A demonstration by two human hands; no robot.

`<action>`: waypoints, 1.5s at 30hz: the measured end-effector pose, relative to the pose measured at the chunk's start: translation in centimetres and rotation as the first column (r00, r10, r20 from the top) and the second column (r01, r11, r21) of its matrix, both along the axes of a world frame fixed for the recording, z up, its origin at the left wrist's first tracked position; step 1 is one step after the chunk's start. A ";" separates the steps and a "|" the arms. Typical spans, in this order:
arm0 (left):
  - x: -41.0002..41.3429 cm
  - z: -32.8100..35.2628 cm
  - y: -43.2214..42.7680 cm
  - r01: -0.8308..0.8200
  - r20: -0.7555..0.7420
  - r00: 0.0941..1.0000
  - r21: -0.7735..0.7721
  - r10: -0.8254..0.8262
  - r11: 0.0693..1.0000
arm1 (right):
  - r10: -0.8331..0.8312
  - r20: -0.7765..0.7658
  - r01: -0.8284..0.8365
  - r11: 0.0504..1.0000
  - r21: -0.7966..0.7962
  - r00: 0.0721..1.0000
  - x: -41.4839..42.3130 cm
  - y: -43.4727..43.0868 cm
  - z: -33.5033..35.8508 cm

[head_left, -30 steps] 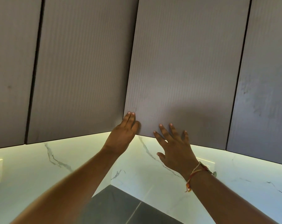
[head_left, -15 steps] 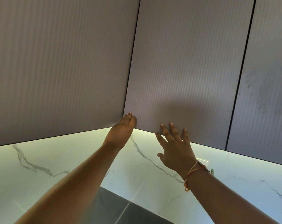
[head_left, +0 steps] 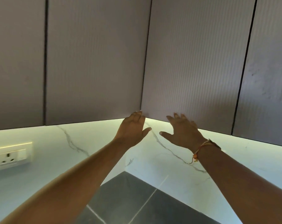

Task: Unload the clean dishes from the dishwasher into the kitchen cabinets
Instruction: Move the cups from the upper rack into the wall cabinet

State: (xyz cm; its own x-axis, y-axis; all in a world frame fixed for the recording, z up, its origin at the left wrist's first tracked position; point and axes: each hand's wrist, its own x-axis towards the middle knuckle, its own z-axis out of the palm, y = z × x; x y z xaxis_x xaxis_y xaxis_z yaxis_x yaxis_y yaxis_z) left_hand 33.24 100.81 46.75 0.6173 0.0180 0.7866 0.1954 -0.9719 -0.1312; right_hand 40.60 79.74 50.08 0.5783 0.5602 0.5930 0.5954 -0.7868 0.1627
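Corner cabinet doors [head_left: 193, 70] sitting closed, handleless. Left hand [head_left: 133, 128] reaching up, straight fingers [head_left: 137, 114] touching door's bottom corner, likely seeking edge for pulling open. Right hand [head_left: 183, 132] spreading flat just beside lower edge, holding nothing. Dishes, dishwasher showing nowhere.

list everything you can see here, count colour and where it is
cabinet doors: four, grey-mauve, shut, across the top
backsplash: one, white marble with grey veins, below the cabinets
wall socket: one, white, on the backsplash at far left
countertop: one, dark grey, bottom centre
thread bracelet: one, orange and white, right wrist
left hand: one, empty, fingertips at a door's bottom corner
right hand: one, empty, fingers spread by the next door's lower edge
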 end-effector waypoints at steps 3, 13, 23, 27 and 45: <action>-6.3 0.3 -1.4 -0.087 0.041 0.995 0.042 0.086 0.995 | 0.121 -0.035 -0.118 0.990 0.076 0.992 -4.0 0.1 -0.4; -30.7 0.6 -5.2 -0.466 0.191 0.875 0.087 0.445 0.880 | 0.633 -0.069 -0.556 0.722 0.412 0.771 -23.7 2.3 -1.8; -55.5 -0.2 -7.0 -0.668 0.279 0.661 -0.202 0.696 0.716 | 0.931 -0.091 -0.828 0.357 0.432 0.353 -44.9 5.2 -3.0; -62.4 0.2 -6.0 -0.305 0.397 0.539 -0.731 0.743 0.611 | 0.958 -0.059 -0.895 0.282 0.345 0.279 -51.4 6.2 -2.4; -71.2 2.1 5.4 0.838 0.735 0.420 -0.539 0.532 0.083 | 0.919 -0.122 -0.869 0.394 0.301 0.374 -64.2 14.7 -0.8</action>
State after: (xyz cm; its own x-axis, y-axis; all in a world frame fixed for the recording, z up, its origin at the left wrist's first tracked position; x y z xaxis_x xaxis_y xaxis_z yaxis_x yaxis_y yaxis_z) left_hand -38.00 106.16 48.89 0.0004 0.9927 0.1210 -0.6871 -0.0876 0.7213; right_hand -23.55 94.43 49.33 -0.0775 0.7482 0.6589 0.9591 0.2364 -0.1555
